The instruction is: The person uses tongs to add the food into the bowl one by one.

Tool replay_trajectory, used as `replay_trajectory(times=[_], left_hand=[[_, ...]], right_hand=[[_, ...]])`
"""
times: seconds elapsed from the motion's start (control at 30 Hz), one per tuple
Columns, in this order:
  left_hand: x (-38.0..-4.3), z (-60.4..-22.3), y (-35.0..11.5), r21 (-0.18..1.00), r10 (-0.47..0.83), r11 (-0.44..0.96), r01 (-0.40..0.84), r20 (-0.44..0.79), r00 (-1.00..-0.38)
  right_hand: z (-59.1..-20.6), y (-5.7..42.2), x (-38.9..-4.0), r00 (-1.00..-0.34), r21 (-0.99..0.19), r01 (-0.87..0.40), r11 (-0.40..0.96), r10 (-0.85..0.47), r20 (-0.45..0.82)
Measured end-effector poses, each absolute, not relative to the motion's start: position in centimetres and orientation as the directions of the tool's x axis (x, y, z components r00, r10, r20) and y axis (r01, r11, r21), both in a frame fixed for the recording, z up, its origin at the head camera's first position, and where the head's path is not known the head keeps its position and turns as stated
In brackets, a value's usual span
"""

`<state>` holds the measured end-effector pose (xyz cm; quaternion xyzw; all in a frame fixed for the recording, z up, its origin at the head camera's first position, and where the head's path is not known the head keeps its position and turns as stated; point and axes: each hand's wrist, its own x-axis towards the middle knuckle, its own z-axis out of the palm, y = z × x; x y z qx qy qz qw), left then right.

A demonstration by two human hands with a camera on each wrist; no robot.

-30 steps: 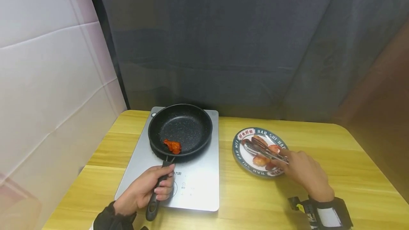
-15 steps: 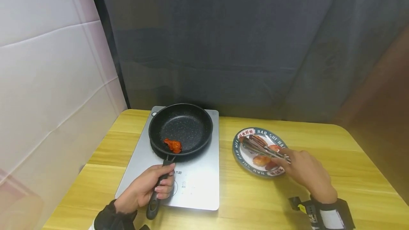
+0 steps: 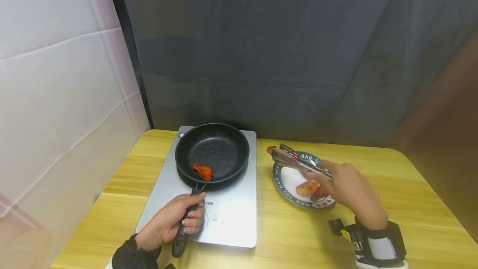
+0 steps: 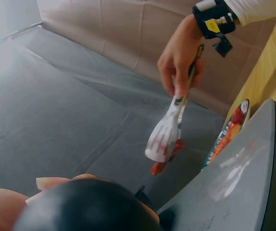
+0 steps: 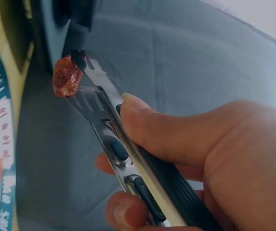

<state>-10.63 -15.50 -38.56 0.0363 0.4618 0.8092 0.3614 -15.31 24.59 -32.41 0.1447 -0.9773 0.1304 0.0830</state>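
My left hand (image 3: 173, 221) grips the handle (image 3: 180, 244) of a black frying pan (image 3: 220, 150). In the pan, near the handle, lies a red-orange piece that looks like a chicken wing (image 3: 203, 172). My right hand (image 3: 352, 190) holds metal food tongs (image 5: 97, 101) with dark green grips, thumb on one arm and fingers on the other. Between the tong tips is a reddish-brown piece of meat (image 5: 66, 77), raised over the far left rim of the plate (image 3: 278, 182). Still on that plate are pieces of food, among them a pinkish-orange one (image 3: 307, 188), partly hidden by the right hand.
Under the pan is a flat silver induction cooktop (image 3: 235, 223), left of the plate on the yellow wood table (image 3: 396, 177). A dark grey curtain (image 3: 239, 53) hangs behind the table, and a white panel (image 3: 56, 94) stands on the left.
The tongs have lifted the piece of meat from the plate and moved up and left with it. The left hand still grips the pan handle.
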Motion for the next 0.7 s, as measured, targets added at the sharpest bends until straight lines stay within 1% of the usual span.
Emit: replay_trajectory(times=[0.27,0.43,0.53,0.63,0.7], left_hand=[[-10.6,-38.6,-15.5,0.768,0.623,-0.312,-0.559,-0.279,-0.731],[-10.6,-38.8,-15.6,0.764,0.625,-0.315,-0.564,-0.280,-0.728],[-10.6,-38.8,-15.6,0.762,0.630,-0.321,-0.562,-0.271,-0.728],[-10.7,-38.8,-15.5,0.763,0.633,-0.324,-0.559,-0.264,-0.727],[-10.7,-38.8,-15.5,0.766,0.633,-0.323,-0.557,-0.263,-0.728]], right_hand=[[-30.6,22.2,-15.7,-0.933,-0.206,-0.337,0.919,-0.298,0.201],[-29.9,20.2,-16.1,-0.918,-0.204,-0.379,0.902,-0.339,0.206],[-29.6,18.9,-16.6,-0.891,-0.189,-0.433,0.881,-0.387,0.237],[-29.4,17.6,-17.2,-0.850,-0.151,-0.496,0.855,-0.443,0.284],[-29.3,16.7,-17.6,-0.835,-0.133,-0.519,0.844,-0.468,0.288]])
